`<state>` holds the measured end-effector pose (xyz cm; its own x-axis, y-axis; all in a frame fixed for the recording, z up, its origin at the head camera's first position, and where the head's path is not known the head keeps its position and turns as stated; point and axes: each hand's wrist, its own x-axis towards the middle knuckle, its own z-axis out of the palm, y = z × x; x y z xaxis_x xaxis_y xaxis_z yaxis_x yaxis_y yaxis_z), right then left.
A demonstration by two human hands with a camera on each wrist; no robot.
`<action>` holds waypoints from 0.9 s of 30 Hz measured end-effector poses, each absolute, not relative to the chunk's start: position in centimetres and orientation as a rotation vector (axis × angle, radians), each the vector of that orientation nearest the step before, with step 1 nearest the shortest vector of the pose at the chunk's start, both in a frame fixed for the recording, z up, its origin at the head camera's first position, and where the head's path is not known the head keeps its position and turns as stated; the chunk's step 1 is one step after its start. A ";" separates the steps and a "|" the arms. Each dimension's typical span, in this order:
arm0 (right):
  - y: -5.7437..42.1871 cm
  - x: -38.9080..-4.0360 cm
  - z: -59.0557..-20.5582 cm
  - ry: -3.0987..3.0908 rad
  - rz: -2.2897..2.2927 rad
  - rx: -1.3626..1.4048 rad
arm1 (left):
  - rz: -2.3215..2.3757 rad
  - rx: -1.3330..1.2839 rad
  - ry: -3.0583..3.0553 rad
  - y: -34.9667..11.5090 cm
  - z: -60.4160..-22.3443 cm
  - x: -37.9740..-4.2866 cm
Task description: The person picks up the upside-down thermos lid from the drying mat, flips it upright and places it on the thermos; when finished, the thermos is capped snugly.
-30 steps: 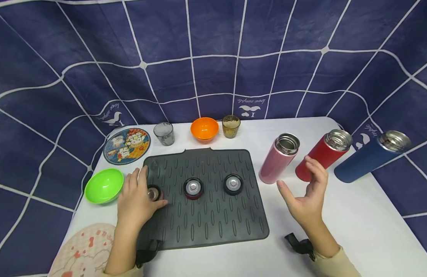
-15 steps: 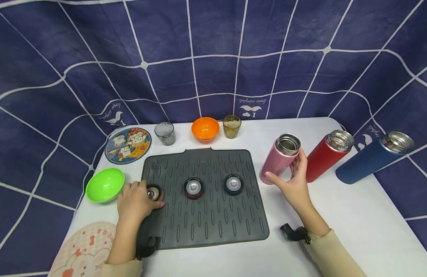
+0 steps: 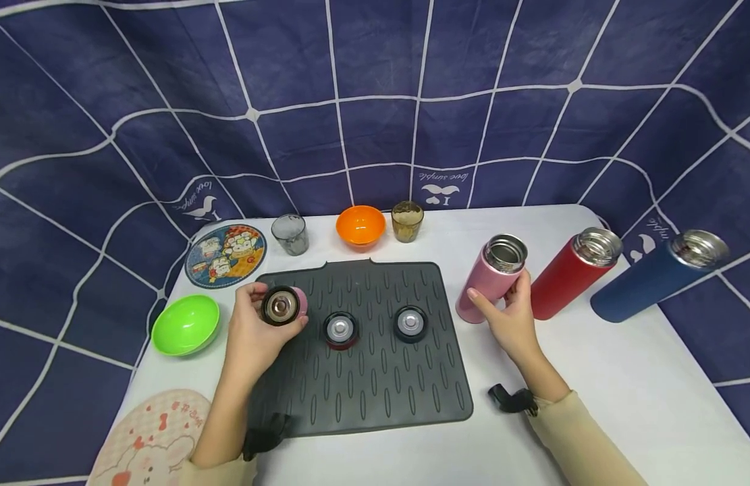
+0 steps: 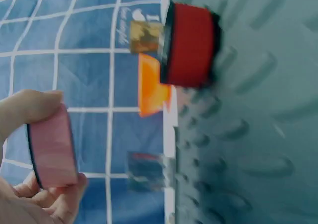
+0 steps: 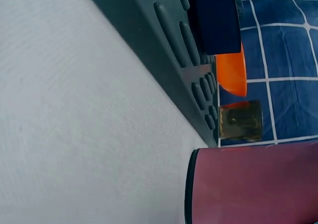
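My left hand (image 3: 253, 341) holds a pink bottle lid (image 3: 281, 306) between thumb and fingers, raised over the left part of a dark grey ribbed mat (image 3: 362, 398). The lid's inner side faces up toward the head camera; the left wrist view shows its pink side wall (image 4: 52, 152). My right hand (image 3: 513, 331) grips the lower half of an open pink thermos bottle (image 3: 480, 290), upright on the table right of the mat. Two more lids lie on the mat, a red one (image 4: 191, 45) and a dark blue one (image 5: 216, 18), undersides up. The right wrist view does not show my right hand.
Open red (image 3: 563, 280) and blue (image 3: 648, 280) thermos bottles stand to the right. Behind the mat are a grey glass (image 3: 289, 235), an orange bowl (image 3: 360, 227) and an amber glass (image 3: 406, 223). At left lie a green bowl (image 3: 185, 325) and two round placemats (image 3: 225, 255).
My left hand has taken hold of the pink lid and lifted it off the mat. My right hand has moved left from near the red bottle and now grips the pink bottle.
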<state>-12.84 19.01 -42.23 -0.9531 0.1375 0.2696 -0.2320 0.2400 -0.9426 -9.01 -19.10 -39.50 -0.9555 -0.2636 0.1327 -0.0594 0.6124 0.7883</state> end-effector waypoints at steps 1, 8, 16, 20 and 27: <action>19.0 -12.8 -42.3 -2.216 1.773 0.085 | -1.288 0.258 -2.576 -18.7 -39.2 -9.1; 18.9 -12.9 -42.6 -2.174 1.777 0.075 | -1.625 0.077 -2.372 -15.7 -37.0 -9.9; 18.6 -13.1 -42.7 -2.153 1.768 0.088 | -1.896 -0.186 -2.188 -11.3 -33.1 -10.8; 18.4 -13.1 -42.7 -2.128 1.764 0.077 | -2.050 -0.346 -2.104 -9.1 -33.3 -12.4; 18.3 -13.0 -42.8 -2.101 1.766 0.069 | -2.103 -0.514 -2.130 -4.4 -32.5 -14.6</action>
<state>-13.00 18.33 -42.82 -0.9214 0.2110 0.3263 -0.2851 0.2033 -0.9367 -14.59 -4.39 -32.55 -0.9374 0.1646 0.3070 0.3091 -0.0131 0.9509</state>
